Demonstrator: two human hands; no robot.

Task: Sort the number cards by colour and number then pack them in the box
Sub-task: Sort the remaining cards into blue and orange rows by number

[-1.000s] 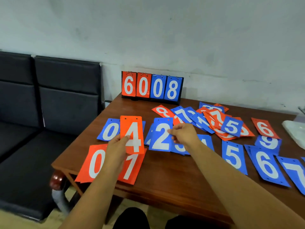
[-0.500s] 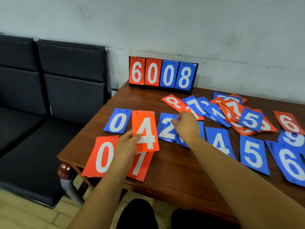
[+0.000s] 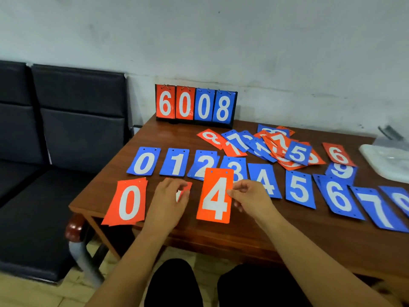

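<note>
Two black seats [image 3: 66, 129] stand left of the wooden counter [image 3: 243, 235]. On its near left corner lies the orange 0 card [image 3: 128, 203]. Just right of it the left hand [image 3: 168, 202] covers another orange card [image 3: 187, 189], fingers bent at its top edge; whether it pinches the card or only rests there I cannot tell. Next, the right hand [image 3: 250, 198] pinches the right edge of the orange 4 card [image 3: 215, 196], which hides the lower parts of the blue 2 and 3. Behind runs a row of blue cards [image 3: 299, 188], 0 to 7 in order. By the wall stands a flip scoreboard [image 3: 195, 105] reading 6008. To its right lie a mixed pile of cards [image 3: 276, 149], an orange 6 [image 3: 337, 154], a blue 9 [image 3: 342, 171] and a clear bag [image 3: 389, 160].
</note>
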